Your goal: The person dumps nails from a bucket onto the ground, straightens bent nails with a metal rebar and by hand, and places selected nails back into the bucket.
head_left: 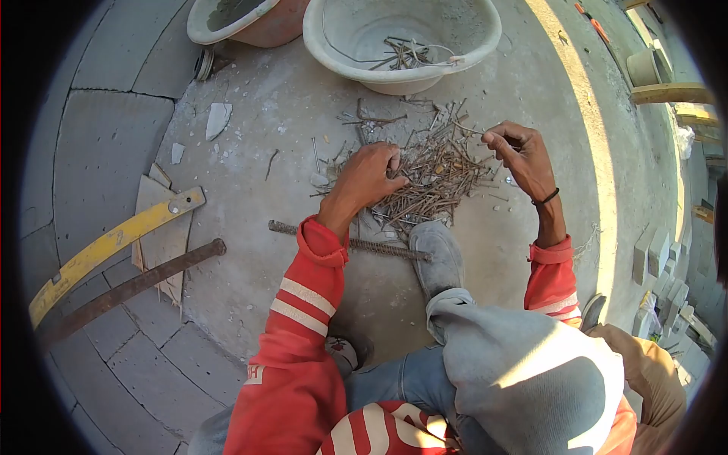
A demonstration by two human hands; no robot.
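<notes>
Pinches a thin nail (469,130) between closed thumb and fingertip of right hand (531,163), right of centre; points it left and slightly up, over upper-right edge of rusty nail pile (436,189). At centre, meets the pile's left side with left hand (365,176), nearer its middle, fingers part-curled; cannot tell of any hold. Shows basin (402,86) at upper centre, just beyond

nails (436,188) part-hidden by left hand (364,177), basins (379,76) cropped
</notes>
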